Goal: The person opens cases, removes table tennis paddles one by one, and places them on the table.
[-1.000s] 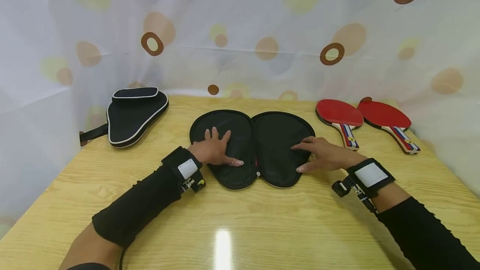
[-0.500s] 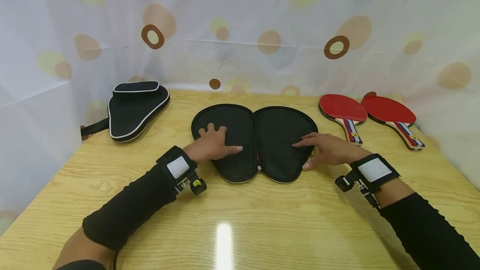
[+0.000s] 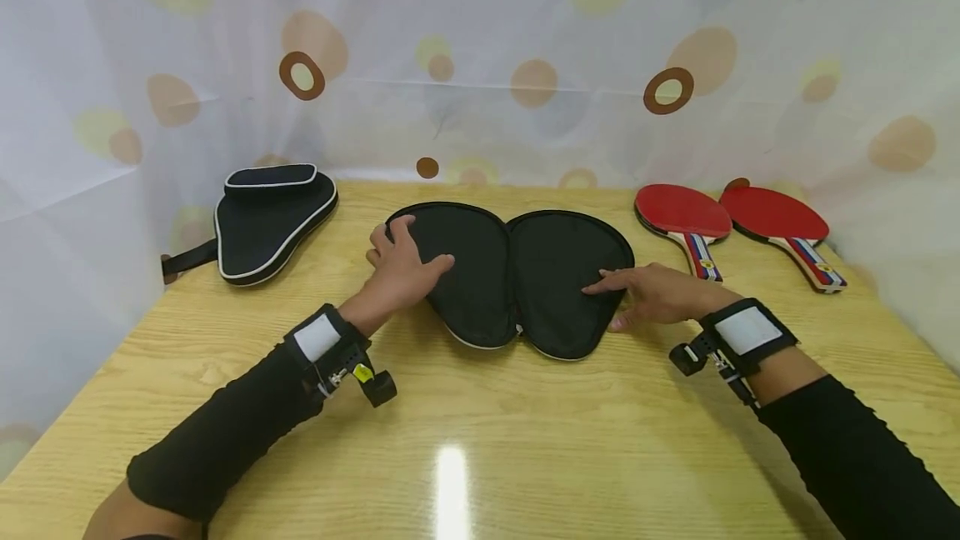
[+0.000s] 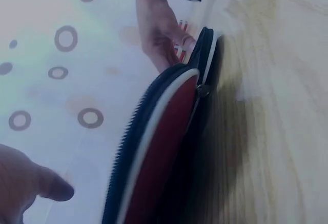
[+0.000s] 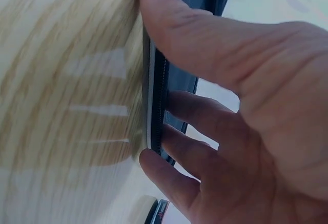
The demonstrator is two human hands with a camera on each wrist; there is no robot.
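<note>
A black zippered table tennis bat case (image 3: 551, 273) lies unfolded in the middle of the table, its lining up. Its left half (image 3: 472, 273) is tilted a little off the table, and the left wrist view shows its red outer face (image 4: 171, 131) with white piping. The left hand (image 3: 401, 273) has its fingers bent at that half's left rim, the thumb stretched out above; the fingertips under the rim are hidden. The right hand (image 3: 656, 294) rests at the right half's edge, index finger on the lining, thumb beside the rim, other fingers against the edge (image 5: 189, 131).
Another bat case (image 3: 273, 227), black with white piping and a strap, lies at the back left. Two red table tennis bats, one bat (image 3: 682, 211) left of the other bat (image 3: 776, 217), lie at the back right. A patterned cloth (image 3: 480, 65) hangs behind the wooden table (image 3: 525, 440).
The left hand has moved from the left half's lining to its outer left rim. That half has tilted up slightly. The right hand has stayed nearly still.
</note>
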